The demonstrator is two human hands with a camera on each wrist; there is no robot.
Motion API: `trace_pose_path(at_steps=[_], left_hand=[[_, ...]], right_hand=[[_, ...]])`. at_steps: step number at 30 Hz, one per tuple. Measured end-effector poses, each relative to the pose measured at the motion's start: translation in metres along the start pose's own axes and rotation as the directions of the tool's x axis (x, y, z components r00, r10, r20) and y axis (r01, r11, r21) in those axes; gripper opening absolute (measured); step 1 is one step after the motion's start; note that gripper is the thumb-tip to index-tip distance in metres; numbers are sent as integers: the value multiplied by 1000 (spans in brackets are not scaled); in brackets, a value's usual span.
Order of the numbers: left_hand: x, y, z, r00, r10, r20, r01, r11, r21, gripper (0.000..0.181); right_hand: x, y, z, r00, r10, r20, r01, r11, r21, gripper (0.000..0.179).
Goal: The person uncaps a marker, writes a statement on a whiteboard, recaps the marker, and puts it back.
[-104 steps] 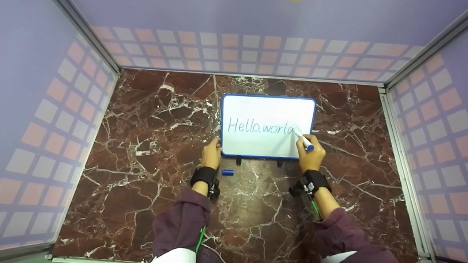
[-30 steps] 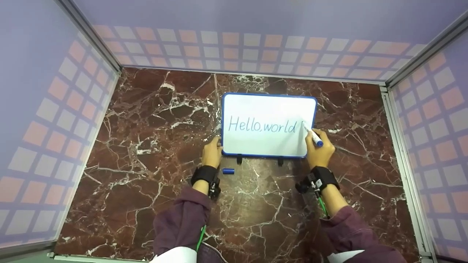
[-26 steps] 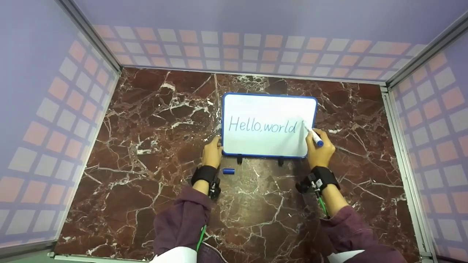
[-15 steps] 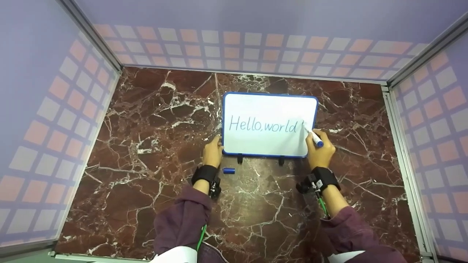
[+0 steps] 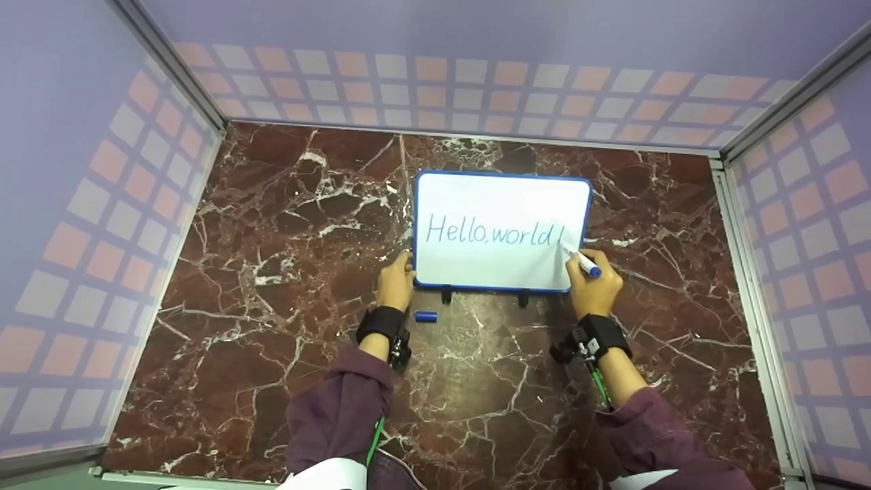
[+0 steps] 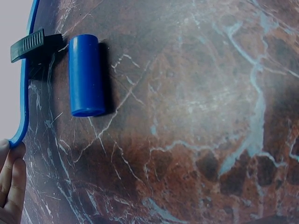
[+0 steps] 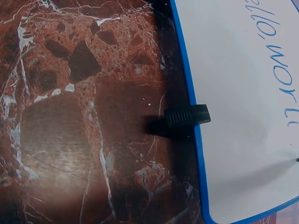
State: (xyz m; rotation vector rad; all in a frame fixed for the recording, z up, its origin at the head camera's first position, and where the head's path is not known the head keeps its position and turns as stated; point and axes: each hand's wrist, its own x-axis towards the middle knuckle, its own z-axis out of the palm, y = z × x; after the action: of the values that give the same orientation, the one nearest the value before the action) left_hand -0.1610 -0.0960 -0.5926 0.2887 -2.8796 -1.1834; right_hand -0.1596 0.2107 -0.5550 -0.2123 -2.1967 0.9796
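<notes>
A small whiteboard with a blue frame lies on the marbled tabletop, bearing the handwriting "Hello,world" and a slanted stroke after it. My left hand grips the board's lower left corner, thumb on the frame and fingers under it in the left wrist view. Between thumb and fingers, my right hand pinches a white marker with a blue end. The marker's tip is at the lower end of that last stroke; only the tip shows in the right wrist view. A blue marker cap lies beside my left wrist.
Two black clips, a left one and a right one, sit on the board's lower edge. Pale panels with pink and grey squares, such as the back wall, enclose the tabletop on three sides.
Over these frames the "d" was completed and a slanted stroke appeared after it. My right hand moved right with the marker, then slightly down. The left hand stays at the corner.
</notes>
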Motion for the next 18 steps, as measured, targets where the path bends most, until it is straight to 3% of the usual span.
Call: trace_pose_path(at_steps=[18], left_hand=[[-1, 2, -1, 999, -31, 14, 31, 999, 13, 33]], right_hand=[[-4, 0, -1, 1000, 30, -6, -30, 1000, -4, 14]])
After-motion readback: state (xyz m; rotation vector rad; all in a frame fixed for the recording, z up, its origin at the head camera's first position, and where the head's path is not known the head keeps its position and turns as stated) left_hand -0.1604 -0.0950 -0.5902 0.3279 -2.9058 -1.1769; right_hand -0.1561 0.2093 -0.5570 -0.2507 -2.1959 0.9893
